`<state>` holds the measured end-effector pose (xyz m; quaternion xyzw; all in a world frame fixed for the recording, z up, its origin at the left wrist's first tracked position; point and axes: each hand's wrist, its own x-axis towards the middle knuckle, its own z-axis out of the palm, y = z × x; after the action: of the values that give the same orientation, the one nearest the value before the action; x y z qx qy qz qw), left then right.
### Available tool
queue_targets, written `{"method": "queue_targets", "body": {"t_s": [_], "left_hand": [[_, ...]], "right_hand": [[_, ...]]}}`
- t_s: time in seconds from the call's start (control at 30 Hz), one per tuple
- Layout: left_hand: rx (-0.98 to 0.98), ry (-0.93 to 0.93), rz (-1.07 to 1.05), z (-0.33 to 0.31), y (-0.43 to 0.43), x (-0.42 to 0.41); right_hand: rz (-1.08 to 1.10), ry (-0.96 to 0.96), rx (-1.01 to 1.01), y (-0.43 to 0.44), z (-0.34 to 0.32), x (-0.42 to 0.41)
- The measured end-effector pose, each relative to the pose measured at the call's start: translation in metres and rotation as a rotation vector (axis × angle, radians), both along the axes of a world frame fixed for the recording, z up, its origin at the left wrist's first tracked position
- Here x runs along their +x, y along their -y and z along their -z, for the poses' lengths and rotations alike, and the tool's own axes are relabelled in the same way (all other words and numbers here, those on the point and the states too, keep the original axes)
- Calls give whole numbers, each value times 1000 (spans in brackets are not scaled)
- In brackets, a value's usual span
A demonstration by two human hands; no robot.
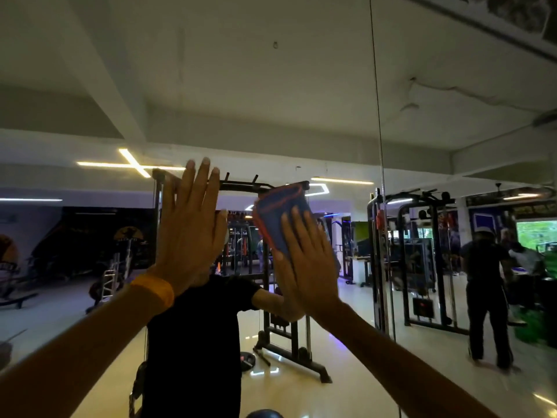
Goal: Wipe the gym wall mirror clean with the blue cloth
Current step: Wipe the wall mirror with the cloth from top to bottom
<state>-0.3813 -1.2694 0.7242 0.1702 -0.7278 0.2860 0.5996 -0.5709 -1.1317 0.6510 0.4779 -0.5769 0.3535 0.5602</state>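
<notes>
Right grip point(307, 260): fingers straight, pressing blue cloth point(278, 212) flat against mirror point(271, 101). Left grip point(190, 230): fingers straight, holding nothing, palm flat against mirror.

Blue cloth flat on the wall mirror, mid-frame, about head height.

On my feed the mirror point(271, 101) fills the whole view: big upright glass in panels, with one thin vertical seam point(375, 101) just right of the cloth. The blue cloth point(278, 218) has orange-red stitched edging and is folded into a rough rectangle. It lies flat against the glass of the left panel, tilted off square. Its upper part is showing; its lower part sits under the straight fingers point(297, 227) of the right hand point(304, 260), which presses it to the mirror. I cannot tell from here whether the glass is smeared.
</notes>
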Motion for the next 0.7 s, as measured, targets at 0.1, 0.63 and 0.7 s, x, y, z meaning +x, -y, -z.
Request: {"method": "queue_targets", "body": {"t_s": [0.1,0.63,0.7], "left_hand": [[-22,60,1,43,8,8],[-23,80,-84,54,11,7],[-33,73,-80,54,13,7]], "right_hand": [[86,-124,94,-32,6,-56],[-71,65,-130,-23,-5,-65],[-139,168,-195,-18,-16,-65]]}}
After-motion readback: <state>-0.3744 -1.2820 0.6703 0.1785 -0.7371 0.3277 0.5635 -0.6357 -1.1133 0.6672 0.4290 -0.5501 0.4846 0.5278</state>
